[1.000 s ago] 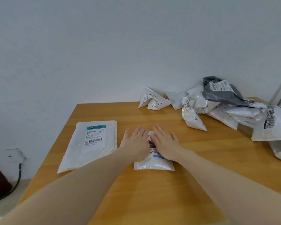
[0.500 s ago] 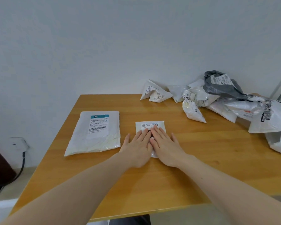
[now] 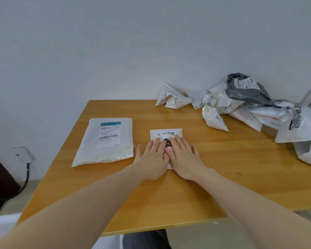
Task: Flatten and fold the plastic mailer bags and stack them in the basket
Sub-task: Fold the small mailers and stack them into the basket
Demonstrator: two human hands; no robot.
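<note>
A wooden table with a warm orange-brown top stands against a plain pale wall; its far edge meets the wall and its near edge runs across the lower part of the view. At the centre of the top lies a small white mailer bag, flat, printed label facing up. The left hand and the right hand rest palm down on the bag's near half, side by side and touching, fingers straight and spread flat, gripping nothing. Only the bag's far strip and a sliver at its near edge show past the hands. Left of it, apart from the hands, a larger white mailer lies flat, a barcoded label with a teal band on top. At the far right corner sits a heap of crumpled mailers, mostly white, with one grey bag on top; the heap runs out of view at the right edge. On the wall low at the left a socket holds a dark cable that drops toward the floor.
</note>
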